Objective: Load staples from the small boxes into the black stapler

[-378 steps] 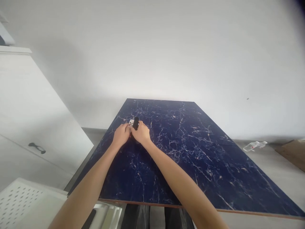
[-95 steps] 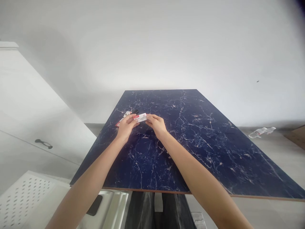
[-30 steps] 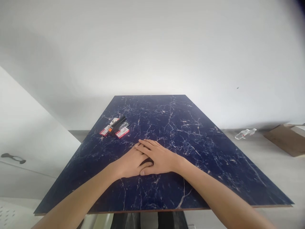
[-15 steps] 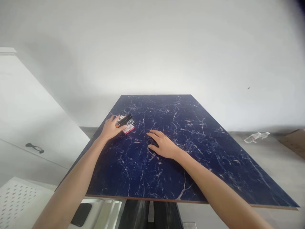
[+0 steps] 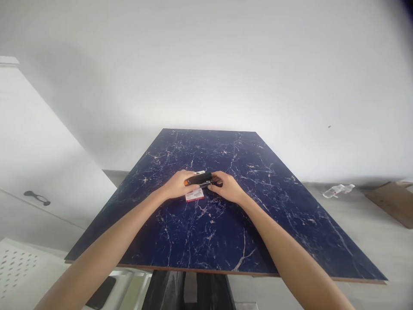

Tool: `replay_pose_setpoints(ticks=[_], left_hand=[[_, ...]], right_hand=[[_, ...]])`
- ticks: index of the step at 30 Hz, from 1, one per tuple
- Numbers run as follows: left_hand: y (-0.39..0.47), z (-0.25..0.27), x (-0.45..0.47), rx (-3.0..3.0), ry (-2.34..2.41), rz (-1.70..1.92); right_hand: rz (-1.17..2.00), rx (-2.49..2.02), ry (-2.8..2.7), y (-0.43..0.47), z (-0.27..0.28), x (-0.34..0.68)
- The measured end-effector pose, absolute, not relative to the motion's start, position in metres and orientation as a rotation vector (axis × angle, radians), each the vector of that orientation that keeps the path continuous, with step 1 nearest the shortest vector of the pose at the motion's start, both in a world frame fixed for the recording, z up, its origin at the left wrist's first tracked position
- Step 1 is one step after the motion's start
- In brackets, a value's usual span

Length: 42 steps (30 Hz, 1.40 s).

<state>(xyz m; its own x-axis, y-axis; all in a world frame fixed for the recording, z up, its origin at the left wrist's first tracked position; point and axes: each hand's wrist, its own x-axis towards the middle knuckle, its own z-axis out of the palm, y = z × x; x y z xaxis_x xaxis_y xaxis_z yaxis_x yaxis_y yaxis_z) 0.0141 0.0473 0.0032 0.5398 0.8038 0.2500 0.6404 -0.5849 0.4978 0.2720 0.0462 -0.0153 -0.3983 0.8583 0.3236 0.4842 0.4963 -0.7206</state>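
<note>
across the dark blue surface (image 5: 274,224), my left hand (image 5: 179,185) has moved toward the middle, gripping one end of the black, orange-ended tool (image 5: 202,177) there; my right hand (image 5: 227,186) grips its other end, and the red-and-white box (image 5: 195,196) lies just nearer me.

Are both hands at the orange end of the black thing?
No, the left hand is at the orange end of the black thing, but the right hand is at the opposite end.
</note>
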Motion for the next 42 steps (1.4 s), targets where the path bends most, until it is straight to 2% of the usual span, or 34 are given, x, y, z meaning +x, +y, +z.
replay_pose_setpoints(ticks=[13, 17, 20, 23, 28, 35, 39, 42], left_hand=[[0.045, -0.007, 0.013, 2.446, 1.392, 0.430], [0.042, -0.008, 0.016, 2.460, 1.401, 0.396], [0.041, -0.005, 0.005, 2.472, 1.345, 0.511], [0.044, 0.003, -0.015, 2.436, 1.383, 0.790], [0.048, 0.011, -0.031, 2.358, 1.571, 1.202], [0.031, 0.013, -0.007, 2.563, 1.312, 1.276], [0.024, 0.013, 0.001, 2.618, 1.212, 1.183], [0.019, 0.013, 0.005, 2.414, 1.297, 1.214]], right_hand=[[0.735, -1.215, -2.181, 0.054, -0.005, 0.287], [0.651, -1.341, -2.240, 0.056, 0.006, 0.310], [0.554, -1.386, -2.234, 0.053, 0.016, 0.324], [0.411, -1.304, -2.170, 0.042, 0.025, 0.317], [0.553, -1.126, -2.415, 0.014, 0.019, 0.270], [0.444, -1.149, -2.533, 0.008, 0.000, 0.247], [0.549, -1.135, -2.516, 0.011, 0.006, 0.256], [0.697, -1.133, -2.396, 0.011, 0.018, 0.264]])
